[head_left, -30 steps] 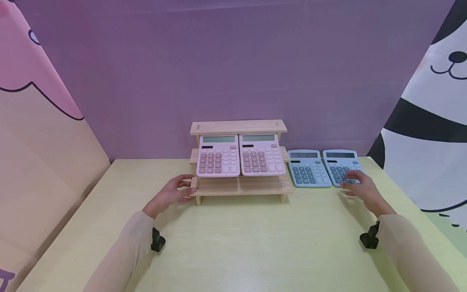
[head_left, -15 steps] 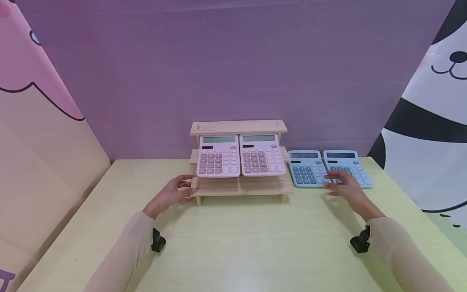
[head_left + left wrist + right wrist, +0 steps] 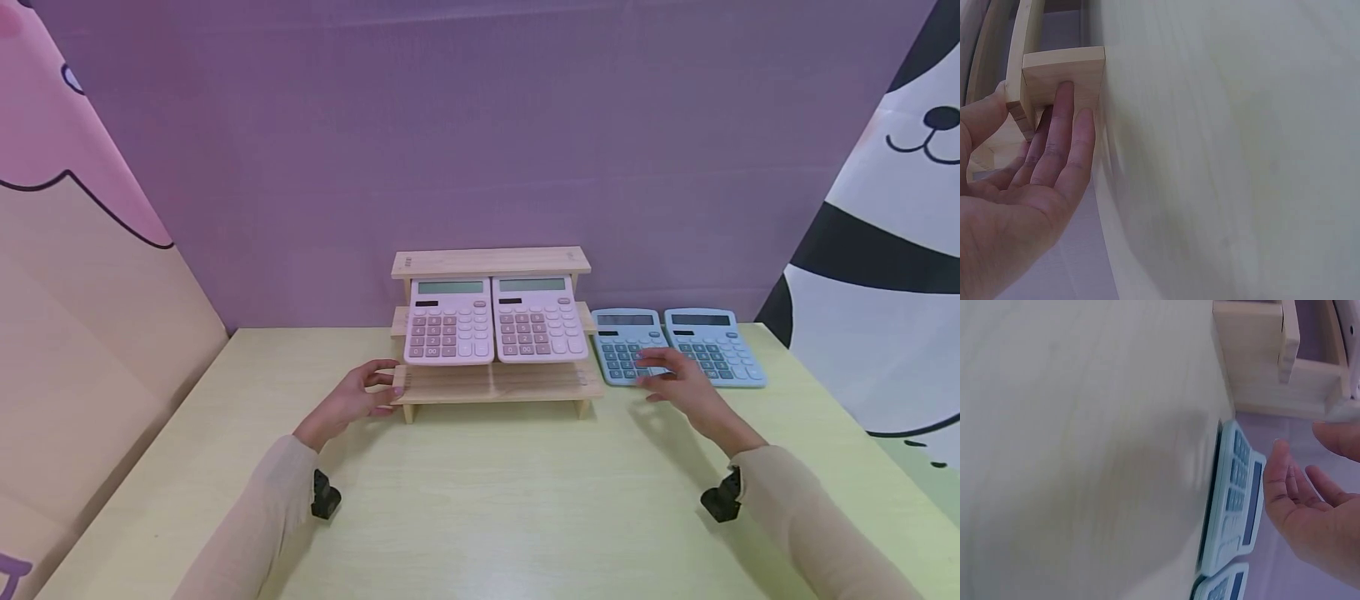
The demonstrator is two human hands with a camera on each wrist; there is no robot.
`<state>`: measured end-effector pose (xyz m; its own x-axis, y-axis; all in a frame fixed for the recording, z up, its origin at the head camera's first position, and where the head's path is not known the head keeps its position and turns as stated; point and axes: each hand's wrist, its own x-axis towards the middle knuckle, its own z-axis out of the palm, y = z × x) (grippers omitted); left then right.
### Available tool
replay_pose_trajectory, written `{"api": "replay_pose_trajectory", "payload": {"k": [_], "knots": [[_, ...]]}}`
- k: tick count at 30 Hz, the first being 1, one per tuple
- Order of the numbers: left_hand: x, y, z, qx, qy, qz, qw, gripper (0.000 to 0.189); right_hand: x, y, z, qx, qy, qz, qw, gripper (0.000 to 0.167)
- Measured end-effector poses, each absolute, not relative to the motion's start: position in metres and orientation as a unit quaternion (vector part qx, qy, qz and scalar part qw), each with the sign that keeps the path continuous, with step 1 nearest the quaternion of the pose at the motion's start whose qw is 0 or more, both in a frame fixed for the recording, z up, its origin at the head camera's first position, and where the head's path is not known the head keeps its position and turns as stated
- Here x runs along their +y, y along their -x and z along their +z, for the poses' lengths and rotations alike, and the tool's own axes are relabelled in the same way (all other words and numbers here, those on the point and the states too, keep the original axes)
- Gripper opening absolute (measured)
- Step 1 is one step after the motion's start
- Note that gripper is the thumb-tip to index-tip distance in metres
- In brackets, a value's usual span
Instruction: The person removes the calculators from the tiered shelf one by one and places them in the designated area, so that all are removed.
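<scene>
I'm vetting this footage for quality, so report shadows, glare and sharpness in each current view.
Head view: crisp pink calculators, pale sheen on the near tabletop, soft shadows below the left hand and right hand. Left wrist view: hazy, a diffuse shadow across the tabletop. Right wrist view: also hazy, a broad shadow beside the blue calculators, key digits unreadable.

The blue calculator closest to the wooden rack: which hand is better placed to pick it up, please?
The right hand, I would judge. It hovers over that blue calculator, holding nothing, with fingers relaxed. The left hand grips the opposite end of the wooden rack.
</scene>
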<state>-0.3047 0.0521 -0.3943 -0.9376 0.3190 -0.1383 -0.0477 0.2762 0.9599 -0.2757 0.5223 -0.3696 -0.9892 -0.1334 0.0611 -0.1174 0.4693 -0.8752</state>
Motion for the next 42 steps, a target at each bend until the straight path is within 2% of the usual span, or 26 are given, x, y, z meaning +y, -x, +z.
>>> {"api": "replay_pose_trajectory", "payload": {"k": [18, 30, 42], "knots": [[0.053, 0.305, -0.392, 0.790, -0.084, 0.587, 0.156, 0.056, 0.471, 0.269, -0.356, 0.827, 0.105, -0.552, 0.014, 0.046], [0.053, 0.305, -0.392, 0.794, -0.080, 0.582, 0.155, 0.056, 0.448, 0.268, -0.344, 0.801, 0.080, -0.593, 0.023, 0.056], [0.051, 0.305, -0.394, 0.791, -0.080, 0.586, 0.157, 0.057, 0.433, 0.268, -0.338, 0.754, 0.049, -0.654, 0.005, 0.054]]}}
